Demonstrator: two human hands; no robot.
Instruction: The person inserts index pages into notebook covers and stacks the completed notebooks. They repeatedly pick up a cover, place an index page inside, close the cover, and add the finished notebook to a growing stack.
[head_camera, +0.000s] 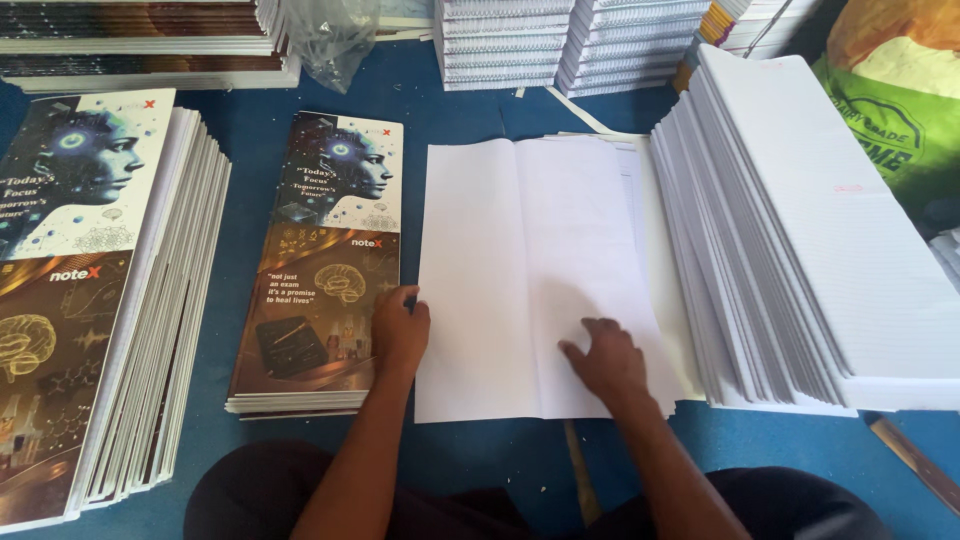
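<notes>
Hands flat and open, nothing gripped: left hand (400, 330) rests on right edge of the small stack of printed covers (325, 260), right hand (605, 358) presses the folded white sheet bundle (530, 270) beside it, best squared before covering.
</notes>
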